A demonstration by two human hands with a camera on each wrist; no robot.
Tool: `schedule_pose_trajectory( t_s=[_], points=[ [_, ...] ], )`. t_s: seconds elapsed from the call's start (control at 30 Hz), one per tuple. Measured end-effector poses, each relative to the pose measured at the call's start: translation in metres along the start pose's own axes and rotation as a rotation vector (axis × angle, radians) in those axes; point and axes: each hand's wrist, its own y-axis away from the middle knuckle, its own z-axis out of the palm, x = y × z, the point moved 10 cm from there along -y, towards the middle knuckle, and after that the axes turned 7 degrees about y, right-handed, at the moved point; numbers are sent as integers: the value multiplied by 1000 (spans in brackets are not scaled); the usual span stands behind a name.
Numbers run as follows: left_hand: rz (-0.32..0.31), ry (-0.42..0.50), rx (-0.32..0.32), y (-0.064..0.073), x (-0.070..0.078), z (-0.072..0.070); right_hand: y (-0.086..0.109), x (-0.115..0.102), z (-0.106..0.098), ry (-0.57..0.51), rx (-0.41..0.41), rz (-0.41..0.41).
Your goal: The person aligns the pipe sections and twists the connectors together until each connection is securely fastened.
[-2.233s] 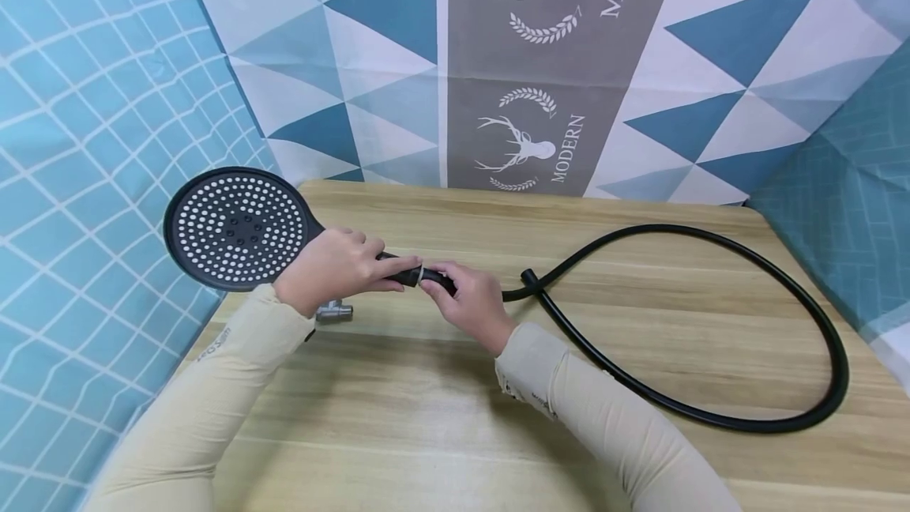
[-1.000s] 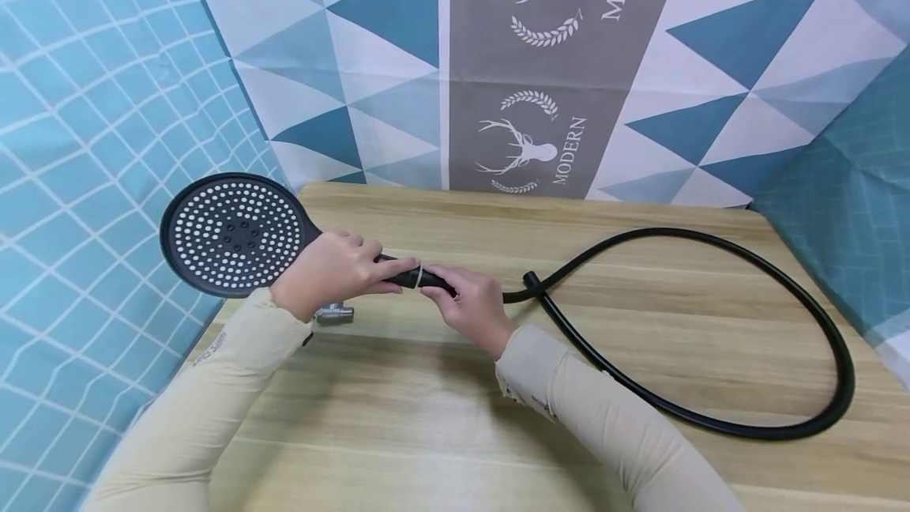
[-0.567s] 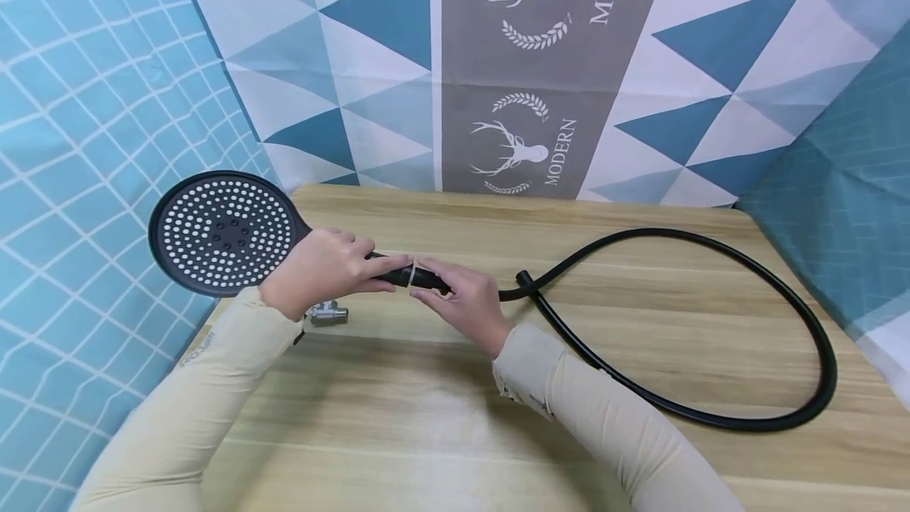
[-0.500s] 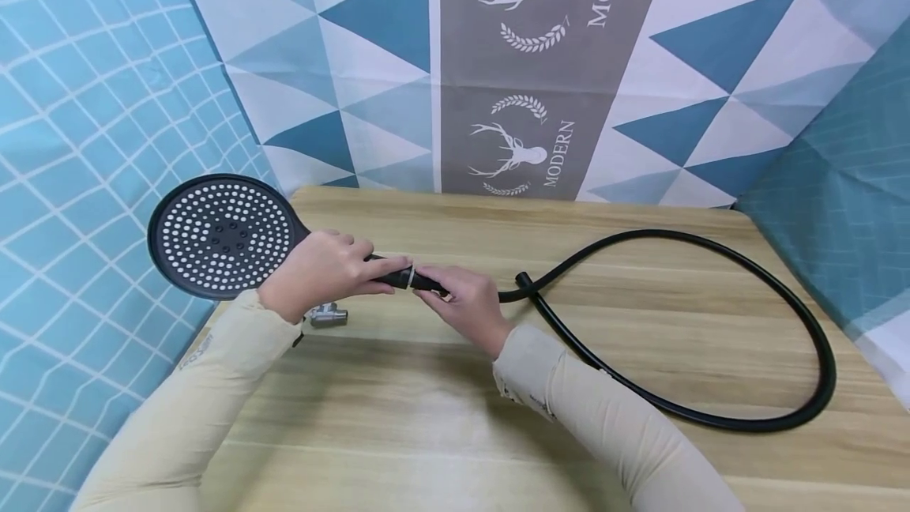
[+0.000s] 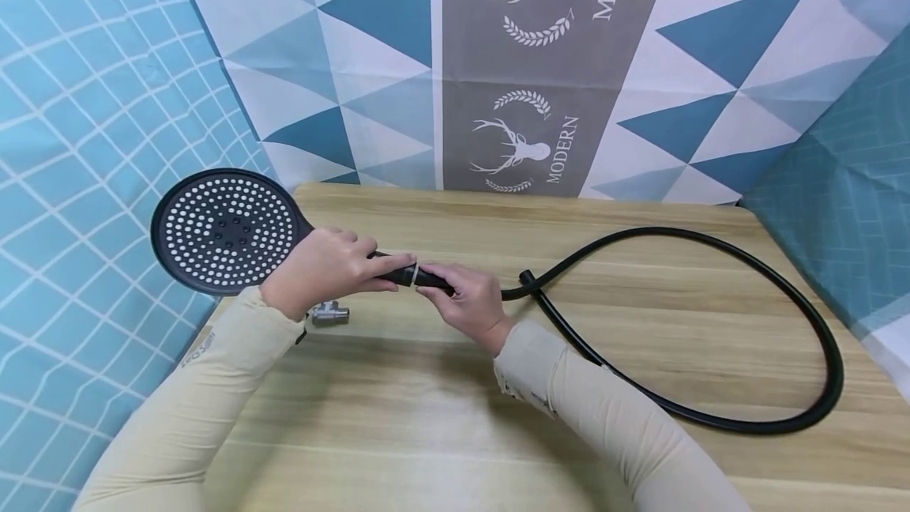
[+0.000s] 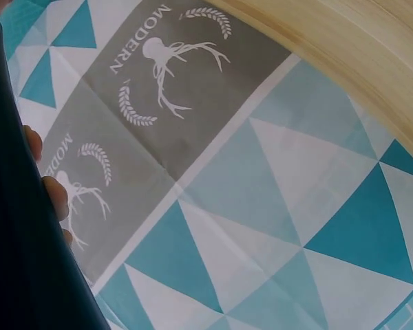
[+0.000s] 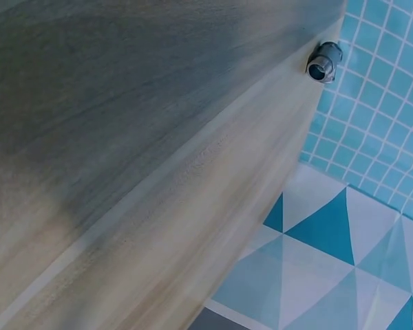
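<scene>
A black shower head [image 5: 226,232] with a round face of white nozzles is held up at the left, its face toward the head camera. My left hand [image 5: 330,269] grips its handle [image 5: 389,269]; in the left wrist view several fingertips [image 6: 55,197] show past the dark handle [image 6: 20,220]. At the handle's end, past a thin pale ring [image 5: 415,274], my right hand [image 5: 471,299] pinches the black end piece of the hose [image 5: 435,281] between thumb and fingers. End piece and handle meet in line. How far they are joined inside is hidden.
The black hose [image 5: 832,354] runs right in a wide loop on the wooden table [image 5: 441,433]; its free end [image 5: 526,276] lies by the crossing. A small metal fitting [image 5: 330,314] stands behind the left wrist. Patterned wall coverings [image 5: 384,133] enclose the back and sides.
My right fingers loosen and spread on the hose end, then close on it again. The left hand keeps its grip on the handle. The head view shifts slightly.
</scene>
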Motion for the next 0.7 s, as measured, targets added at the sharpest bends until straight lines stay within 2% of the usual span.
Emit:
schedule_pose_trajectory(
  t_s=[0.2, 0.5, 0.7],
  points=[
    [1, -4, 12, 0, 1, -1, 0, 2, 2, 3, -27, 36],
    [-13, -17, -37, 5, -3, 4, -1, 4, 12, 16, -109, 100],
    [-14, -47, -45, 6, -5, 2, -2, 4, 18, 123, -177, 114]
  ],
)
